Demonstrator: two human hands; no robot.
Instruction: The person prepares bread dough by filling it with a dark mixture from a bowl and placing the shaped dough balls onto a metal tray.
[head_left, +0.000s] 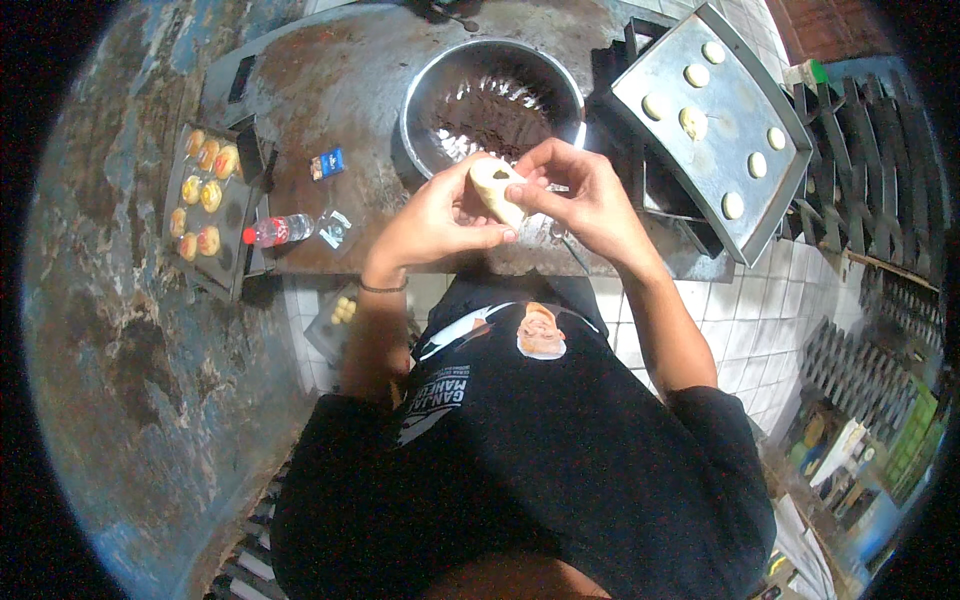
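Between my two hands is a pale piece of dough (492,188), curled up around a dark brown spot of filling. My left hand (440,215) cups it from the left, thumb along its lower edge. On the right, my right hand (575,190) pinches the dough's rim between thumb and fingers. Just beyond the hands stands a large metal bowl (412,115) with crumbly dark brown filling (490,115) inside; the hands cover part of its near rim.
A metal tray (735,80) with several pale dough rounds rests at the right on a dark rack. To the left, another tray (232,225) holds several topped buns. A red-capped bottle (282,230) and a blue packet (327,164) lie on the table (330,90). Dough balls (343,310) sit lower down.
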